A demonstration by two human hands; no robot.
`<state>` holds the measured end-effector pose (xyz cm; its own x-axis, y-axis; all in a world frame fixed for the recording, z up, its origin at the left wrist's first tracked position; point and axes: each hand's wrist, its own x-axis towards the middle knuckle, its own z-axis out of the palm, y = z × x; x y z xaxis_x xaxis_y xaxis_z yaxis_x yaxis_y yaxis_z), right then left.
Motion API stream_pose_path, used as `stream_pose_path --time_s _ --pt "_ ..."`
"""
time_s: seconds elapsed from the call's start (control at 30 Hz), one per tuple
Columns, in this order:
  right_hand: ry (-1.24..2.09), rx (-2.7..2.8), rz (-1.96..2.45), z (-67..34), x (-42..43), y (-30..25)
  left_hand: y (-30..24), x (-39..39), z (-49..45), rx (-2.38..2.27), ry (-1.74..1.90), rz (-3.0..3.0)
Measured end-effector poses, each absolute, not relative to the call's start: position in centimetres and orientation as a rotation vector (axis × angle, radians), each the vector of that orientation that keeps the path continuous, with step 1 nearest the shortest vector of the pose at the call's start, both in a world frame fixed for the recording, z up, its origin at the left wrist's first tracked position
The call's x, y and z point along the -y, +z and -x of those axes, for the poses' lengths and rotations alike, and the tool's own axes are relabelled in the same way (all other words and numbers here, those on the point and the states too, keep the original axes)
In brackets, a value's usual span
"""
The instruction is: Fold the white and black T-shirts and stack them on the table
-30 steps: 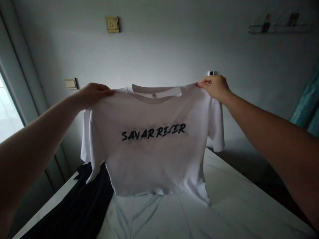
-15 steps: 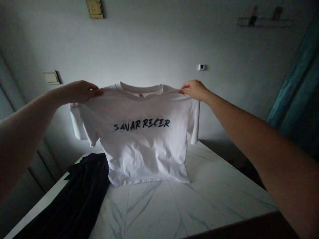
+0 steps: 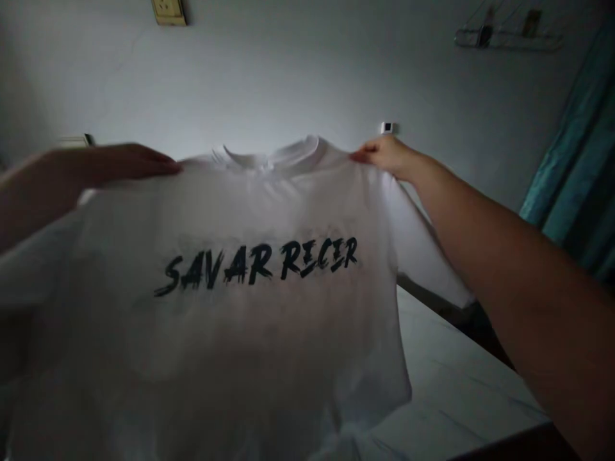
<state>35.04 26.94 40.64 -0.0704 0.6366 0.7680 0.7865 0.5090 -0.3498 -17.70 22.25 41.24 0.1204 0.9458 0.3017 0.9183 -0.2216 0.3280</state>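
Marble table [image 3: 456, 365] below white T-shirt [image 3: 259, 307], teal curtain [image 3: 562, 147] right; left hand [image 3: 120, 163], right hand [image 3: 384, 157] grips closed on shoulders.

The gray wall [image 3: 269, 70] has a yellowy plug socket [image 3: 168, 11] up high, a small white box [image 3: 387, 128], and a metal rack [image 3: 508, 37]. A blue-green curtain [image 3: 567, 141] hangs on the right. The room is dim, and a white stone table [image 3: 456, 365] stands by the wall.
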Motion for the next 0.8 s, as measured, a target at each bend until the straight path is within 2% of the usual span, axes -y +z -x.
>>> stream_pose_path --time_s 0.1,0.2,0.3,0.4,0.6,0.8 --pt "0.012 1.923 1.282 -34.3 -31.3 33.5 35.0 -26.6 16.6 -1.708 0.574 -2.119" --pt "0.075 2.105 1.483 -33.5 -34.8 24.7 25.8 -31.5 16.8 -1.565 0.385 -2.088" --pt "0.068 2.247 1.616 -32.2 -37.4 16.6 16.9 -36.4 16.9 -1.643 0.266 -2.120" --pt "0.010 2.223 1.770 -30.4 -40.0 10.1 10.3 -40.7 16.3 -1.880 0.163 -2.258" --pt "-0.158 2.177 1.996 -27.3 -44.8 1.5 3.1 -45.1 14.8 -2.141 0.066 -2.283" --pt "-0.193 2.068 2.175 -26.2 -47.5 -2.6 -0.5 -47.0 13.4 -2.247 0.061 -2.306"
